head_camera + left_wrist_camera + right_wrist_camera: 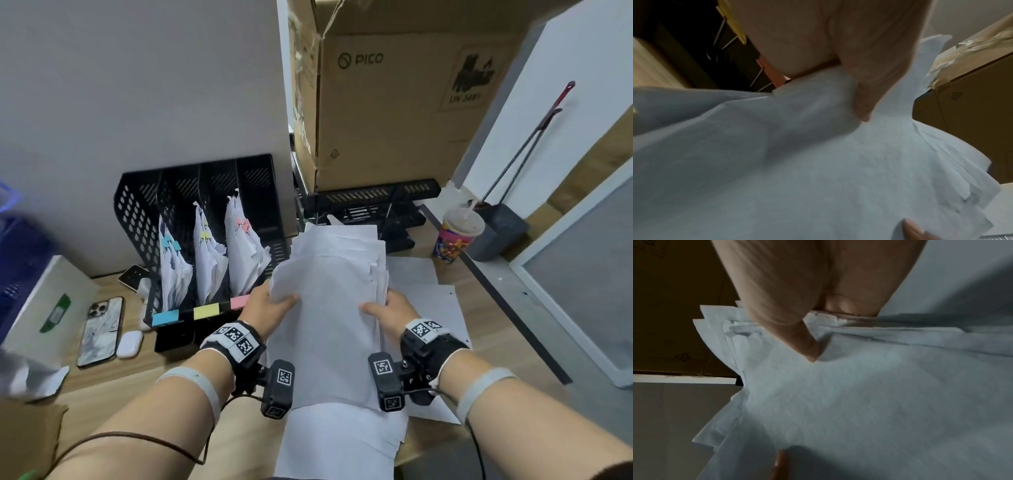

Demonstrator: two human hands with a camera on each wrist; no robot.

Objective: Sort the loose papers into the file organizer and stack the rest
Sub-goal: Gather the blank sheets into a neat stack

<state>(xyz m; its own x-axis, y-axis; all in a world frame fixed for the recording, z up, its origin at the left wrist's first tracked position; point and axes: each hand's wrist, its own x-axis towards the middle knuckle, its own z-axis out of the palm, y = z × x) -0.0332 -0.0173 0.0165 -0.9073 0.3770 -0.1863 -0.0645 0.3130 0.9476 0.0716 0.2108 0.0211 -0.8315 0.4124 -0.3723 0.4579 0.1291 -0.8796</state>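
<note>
1. The left hand (pixel 265 308) grips the left edge of a stack of white papers (pixel 329 301), with the thumb on top and the other fingers hidden below the sheets.
2. The right hand (pixel 394 310) grips the right edge of the same stack in the same manner, thumb (pixel 797 337) pressed on the top sheet (the edges of the sheets are uneven and fanned out).
3. The stack is held above the wooden desk (pixel 102 383), just beside the right end of the black file organizer (pixel 191 219).
4. In the organizer three slots hold paper bundles, one with a blue clip (pixel 170 244), one with a yellow clip (pixel 205 235), one with a pink clip (pixel 242 225).
5. More loose sheets (pixel 431 298) lie flat on the desk under and to the right of the stack.
6. A phone (pixel 101 330) and a white earbud case (pixel 130 344) lie left of the organizer; a cardboard box (pixel 394 102) stands behind on a black tray (pixel 376 195), with a paper cup (pixel 457 234) to the right.
</note>
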